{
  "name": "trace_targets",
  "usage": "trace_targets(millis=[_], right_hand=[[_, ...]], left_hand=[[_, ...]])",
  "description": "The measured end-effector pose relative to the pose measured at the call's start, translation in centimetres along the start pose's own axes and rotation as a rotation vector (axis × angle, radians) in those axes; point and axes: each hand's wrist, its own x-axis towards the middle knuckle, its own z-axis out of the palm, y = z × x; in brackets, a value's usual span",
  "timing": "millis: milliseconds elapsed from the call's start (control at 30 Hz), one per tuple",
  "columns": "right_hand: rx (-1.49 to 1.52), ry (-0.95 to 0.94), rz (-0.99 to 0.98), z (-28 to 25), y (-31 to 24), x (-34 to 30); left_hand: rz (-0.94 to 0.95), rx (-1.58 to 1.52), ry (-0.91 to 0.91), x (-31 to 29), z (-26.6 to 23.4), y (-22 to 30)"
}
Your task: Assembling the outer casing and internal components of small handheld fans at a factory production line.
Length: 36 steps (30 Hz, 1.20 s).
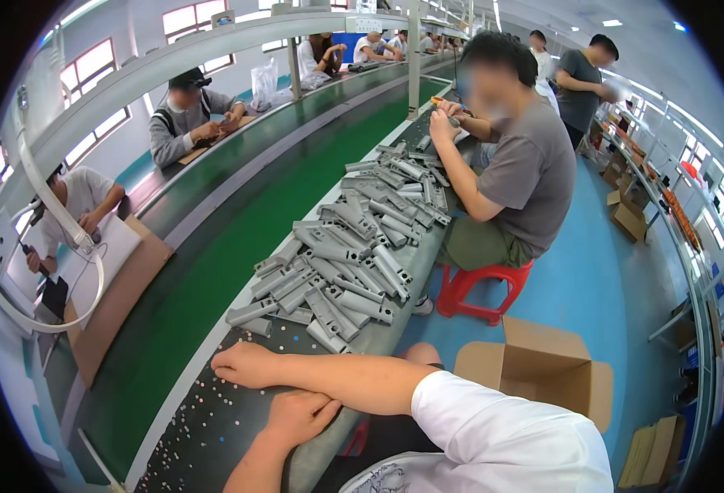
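My right arm, in a white sleeve, reaches leftward across the dark bench top [239, 444]. My right hand [249, 365] rests on the bench, its fingers curled in and no object showing in them. Just below the right forearm lies my left hand [298, 416], close against it near the bench edge. Its fingers are bent together and partly hidden, with nothing seen in them. Beyond my right hand spreads a heap of grey elongated plastic housings [329, 255], the nearest a short way from my knuckles. Small pale and coloured dots speckle the bench around my hands.
A green conveyor belt [214, 279] runs along the bench's left side. At right stand an open cardboard box [534, 370] and a red stool [485, 292] with a seated co-worker [526, 156] holding a part. Other people work across the belt. Metal shelving [674, 205] lines the far right.
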Motion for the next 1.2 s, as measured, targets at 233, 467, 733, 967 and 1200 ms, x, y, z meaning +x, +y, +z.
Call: trace_targets(millis=[233, 467, 733, 967, 1200], right_hand=[[-0.126, -0.002, -0.045, 0.0, 1.1, -0.4], [-0.153, -0.059, -0.058, 0.2, -0.1, -0.3], [-0.177, -0.080, -0.115, 0.5, 0.3, -0.4], [-0.195, -0.076, -0.127, 0.6, 0.7, -0.4], [-0.175, -0.064, -0.107, 0.7, 0.5, -0.3]], left_hand=[[0.057, 0.002, 0.008, 0.6, 0.9, -0.3], [0.012, 0.008, 0.040, 0.2, 0.7, 0.0], [0.034, -0.006, 0.058, 0.5, 0.7, 0.2], [0.056, -0.018, 0.073, 0.5, 1.0, -0.3], [0.045, -0.006, 0.081, 0.6, 0.8, 0.0]])
